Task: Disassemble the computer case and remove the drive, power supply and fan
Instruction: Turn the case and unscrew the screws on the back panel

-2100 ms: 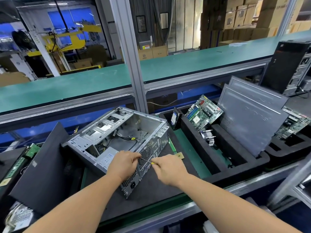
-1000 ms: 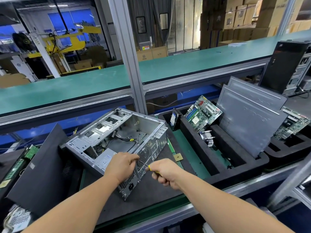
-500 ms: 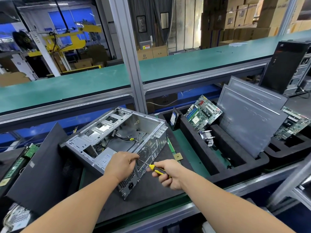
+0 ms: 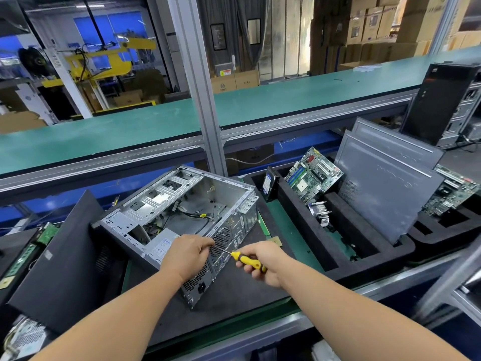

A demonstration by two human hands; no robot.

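Note:
An open silver computer case (image 4: 166, 201) lies on its side on a black mat, its rear panel facing me. The power supply (image 4: 162, 243) sits in the near corner, with loose cables further inside. My left hand (image 4: 186, 252) rests curled over the case's rear top edge above the power supply. My right hand (image 4: 261, 260) grips a yellow-handled screwdriver (image 4: 244, 260). Its shaft points left towards the rear panel beside my left hand's fingers, and the tip is hidden there.
A black side panel (image 4: 59, 259) leans at the case's left. To the right, black foam trays (image 4: 338, 246) hold a motherboard (image 4: 313, 175), a drive (image 4: 268, 183) and grey side panels (image 4: 385, 178). Another black tower (image 4: 442, 102) stands far right. A green conveyor (image 4: 130, 131) runs behind.
My right hand has drawn the screwdriver back to the right, so more of its yellow handle shows. My left hand stays on the case's rear edge.

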